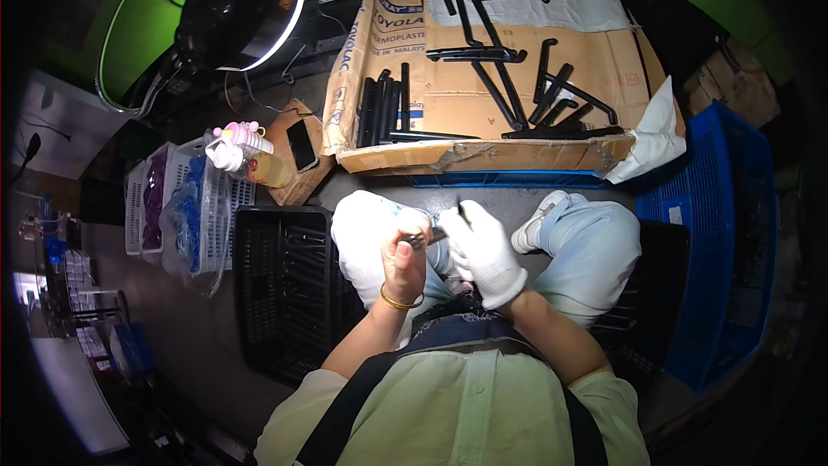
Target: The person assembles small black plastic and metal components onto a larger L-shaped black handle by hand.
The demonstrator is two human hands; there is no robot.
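Observation:
In front of my lap, a dark bent rod [438, 234] runs between my two hands. My bare left hand [405, 261], with a gold bangle at the wrist, is closed around one end. A small hollow-looking tip shows beside its thumb. My right hand [485, 252], in a white knit glove, grips the other part, and a short black end pokes up above its fingers. Both palms hide much of the piece. Beyond my knees, similar black bent rods [498, 93] lie loosely in a cardboard box [405, 160], with several more lined up at its left side.
At my left stands a black crate [247, 293] of dark rods; another sits by my right leg. A blue crate [703, 293] is farther right. Left of the box are a phone [302, 145], a bottle [269, 170], white baskets [226, 223] and a lamp [228, 13].

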